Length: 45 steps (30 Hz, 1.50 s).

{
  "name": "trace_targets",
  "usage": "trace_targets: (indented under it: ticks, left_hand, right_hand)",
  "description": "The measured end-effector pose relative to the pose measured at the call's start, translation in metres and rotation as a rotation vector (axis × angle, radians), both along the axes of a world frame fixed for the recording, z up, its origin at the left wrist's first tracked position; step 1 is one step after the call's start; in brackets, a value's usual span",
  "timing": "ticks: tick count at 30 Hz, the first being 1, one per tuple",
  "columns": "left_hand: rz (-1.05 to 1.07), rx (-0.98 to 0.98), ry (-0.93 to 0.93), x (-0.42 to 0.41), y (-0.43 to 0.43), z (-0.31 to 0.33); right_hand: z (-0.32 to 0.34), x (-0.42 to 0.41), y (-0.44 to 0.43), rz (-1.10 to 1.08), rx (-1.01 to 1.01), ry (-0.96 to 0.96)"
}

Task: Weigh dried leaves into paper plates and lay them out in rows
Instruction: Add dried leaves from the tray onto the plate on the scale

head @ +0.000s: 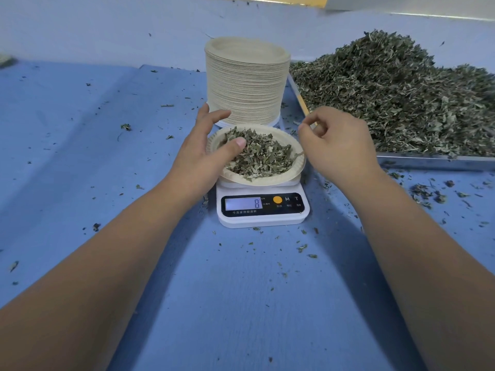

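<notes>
A paper plate [270,179] filled with dried leaves [258,156] sits on a white kitchen scale [262,210] whose display reads 8. My left hand [203,151] grips the plate's left rim, thumb over the leaves and fingers behind the rim. Just right of the plate hovers my right hand [337,145], fingers loosely curled, with nothing visible in it. A tall stack of paper plates [246,81] stands right behind the scale.
A metal tray [434,160] heaped with dried leaves [401,97] fills the right side, its corner close to my right hand. Loose leaf bits litter the blue table [80,156], thickest to the right of the scale.
</notes>
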State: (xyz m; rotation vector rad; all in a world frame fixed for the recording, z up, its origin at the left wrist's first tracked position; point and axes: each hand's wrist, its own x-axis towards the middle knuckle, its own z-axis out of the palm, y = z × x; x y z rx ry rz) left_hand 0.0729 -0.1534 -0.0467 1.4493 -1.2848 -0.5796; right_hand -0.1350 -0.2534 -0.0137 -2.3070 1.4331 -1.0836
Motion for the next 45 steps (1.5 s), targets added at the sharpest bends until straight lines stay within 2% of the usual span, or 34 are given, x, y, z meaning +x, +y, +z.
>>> trace_targets:
  ticks: [2, 6, 11, 17, 24, 31, 42, 45]
  left_hand:
    - [0.018, -0.010, -0.018, 0.000, 0.001, 0.001]
    - [0.033, -0.053, -0.099, -0.003, 0.004, 0.005]
    - [-0.051, -0.106, -0.265, -0.006, 0.006, 0.006]
    - [0.025, -0.089, -0.255, -0.004, 0.004, 0.002]
    - [0.083, -0.125, -0.235, -0.006, 0.004, 0.004]
    - [0.063, -0.087, -0.242, -0.007, 0.005, 0.003]
    - [0.075, -0.052, -0.132, -0.005, 0.003, 0.001]
    - [0.075, -0.057, -0.114, -0.006, 0.003, 0.002]
  right_hand:
    - [0.001, 0.002, 0.004, 0.113, -0.038, -0.010]
    - [0.001, 0.009, 0.015, 0.329, -0.038, 0.127]
    - [0.000, 0.010, 0.014, 0.365, -0.002, 0.220]
    - [-0.006, 0.014, 0.014, 0.373, 0.003, 0.256]
    - [-0.005, 0.015, 0.014, 0.377, 0.045, 0.160]
    - [-0.002, 0.016, 0.016, 0.354, -0.060, -0.094]
    - [-0.003, 0.019, 0.018, 0.290, -0.151, -0.200]
    - [-0.002, 0.017, 0.018, 0.298, -0.098, -0.201]
